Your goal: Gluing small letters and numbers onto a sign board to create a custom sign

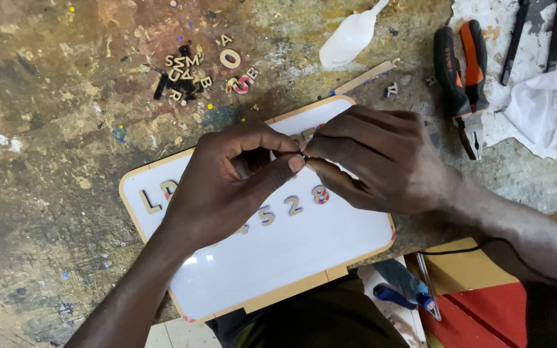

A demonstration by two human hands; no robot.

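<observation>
Paint-stained and scratched, a brown table (53, 129) fills the view from above. On it lies a white board (291, 251) with a pale wooden rim and rounded corners, tilted so its right end sits higher. Small wooden letters and numbers (293, 205) are stuck to its face in two rows, partly hidden by the hands.

Both hands meet over the board's upper middle. The left hand (227, 187) comes in from the lower left, thumb and forefinger pressed together; the right hand (381, 158) reaches from the right, fingertips touching the left's. Between them they pinch a tiny piece (305, 155), too small to tell apart. The work looks to be fixing pieces onto the board, and the piece seems to need careful lining up with the row.

Beyond the board lie orange-and-black pliers (462, 74), a white plastic spoon (349, 38), white cloth (549, 109) and a heap of loose letters (191, 71).
</observation>
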